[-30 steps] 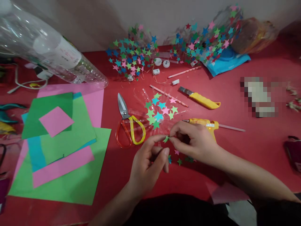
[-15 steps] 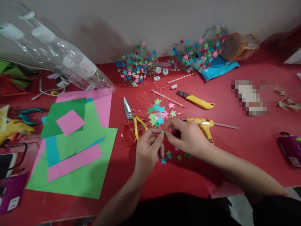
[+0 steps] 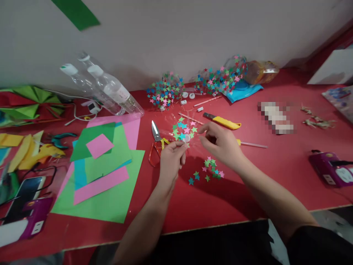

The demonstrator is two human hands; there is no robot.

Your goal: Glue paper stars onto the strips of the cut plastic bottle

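Note:
At the centre, a clear plastic piece with colourful paper stars [image 3: 182, 126] lies on the red table. My left hand [image 3: 173, 158] pinches a small green star [image 3: 188, 145] at its near edge. To the right my right hand [image 3: 220, 144] hovers with thumb and fingers apart, nothing visible between them. Loose stars [image 3: 212, 170] lie scattered below. Scissors [image 3: 156, 133] with red and yellow handles are partly behind my left hand. A glue gun is mostly hidden by my right hand; its glue stick [image 3: 253, 145] sticks out to the right.
Coloured paper sheets [image 3: 110, 198] are stacked at left. Behind them lean plastic bottles [image 3: 117, 92]. Star-covered clear shapes [image 3: 165, 90] stand near the wall. A yellow cutter [image 3: 226, 122] lies beyond my right hand. Purple power strips [image 3: 328, 169] sit at both sides.
My right hand has come away from my left, its fingers now apart. The small green star stays at my left fingertips. The camera view has shifted, showing more wall and table.

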